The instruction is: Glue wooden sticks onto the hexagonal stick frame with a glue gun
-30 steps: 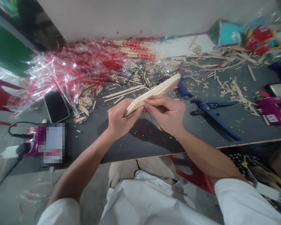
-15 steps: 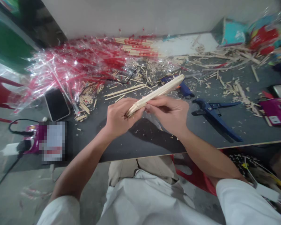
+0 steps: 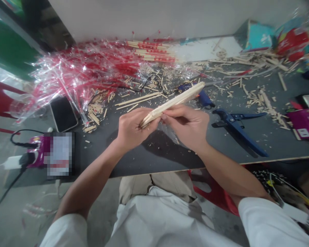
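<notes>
A flat bundle of pale wooden sticks (image 3: 181,98) slants up to the right above the dark tabletop (image 3: 154,157). My left hand (image 3: 131,128) is closed round the bundle's lower left end. My right hand (image 3: 187,125) pinches the same bundle just to the right of it, fingers curled against the sticks. Both hands hover over the middle of the table, close together and touching the bundle.
Blue cutting pliers (image 3: 238,128) lie right of my hands, a blue glue gun (image 3: 204,99) behind the bundle. Red and clear wrappers (image 3: 79,75) heap at the back left beside a black phone (image 3: 63,114). Stick offcuts (image 3: 257,97) litter the table. Purple devices (image 3: 302,123) sit at both sides.
The bundle and both hands have stayed almost where they were, shifting only slightly with the camera. My grip on the sticks is unchanged.
</notes>
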The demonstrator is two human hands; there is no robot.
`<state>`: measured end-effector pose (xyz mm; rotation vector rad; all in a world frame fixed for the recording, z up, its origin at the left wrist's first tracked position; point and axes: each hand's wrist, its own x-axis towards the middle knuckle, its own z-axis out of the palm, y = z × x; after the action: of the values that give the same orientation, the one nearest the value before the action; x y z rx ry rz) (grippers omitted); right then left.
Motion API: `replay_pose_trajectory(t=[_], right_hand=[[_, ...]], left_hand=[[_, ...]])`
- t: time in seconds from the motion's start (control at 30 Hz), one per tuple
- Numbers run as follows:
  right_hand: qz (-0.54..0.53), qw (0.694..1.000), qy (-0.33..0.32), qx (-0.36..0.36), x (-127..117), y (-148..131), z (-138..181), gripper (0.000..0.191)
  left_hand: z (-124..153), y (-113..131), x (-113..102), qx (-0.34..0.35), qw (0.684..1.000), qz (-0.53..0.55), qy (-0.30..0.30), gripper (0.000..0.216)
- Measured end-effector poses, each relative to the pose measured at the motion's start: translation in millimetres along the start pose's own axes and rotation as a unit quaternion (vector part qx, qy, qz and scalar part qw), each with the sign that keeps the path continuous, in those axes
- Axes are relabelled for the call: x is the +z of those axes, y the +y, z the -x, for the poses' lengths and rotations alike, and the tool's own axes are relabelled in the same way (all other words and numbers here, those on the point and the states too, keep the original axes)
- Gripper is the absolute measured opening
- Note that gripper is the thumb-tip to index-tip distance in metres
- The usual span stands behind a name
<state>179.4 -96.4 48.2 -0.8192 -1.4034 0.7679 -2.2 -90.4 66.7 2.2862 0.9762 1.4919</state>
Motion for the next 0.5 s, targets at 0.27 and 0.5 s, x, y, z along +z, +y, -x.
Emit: replay_pose_trajectory(t=[0.27,0.5], right_hand=[[0.038,0.999,0.006,-0.001,1.5,-4.4,1.4,0.009],[0.043,0.999,0.009,-0.001,1.1,-2.8,2.5,0.007]], left_hand=[[0.8,-1.2,-0.1,-0.014,1.0,-0.007,-0.003,0.024],[2.1,-2.8,2.4,0.006,1.0,0.008,0.017,0.021]])
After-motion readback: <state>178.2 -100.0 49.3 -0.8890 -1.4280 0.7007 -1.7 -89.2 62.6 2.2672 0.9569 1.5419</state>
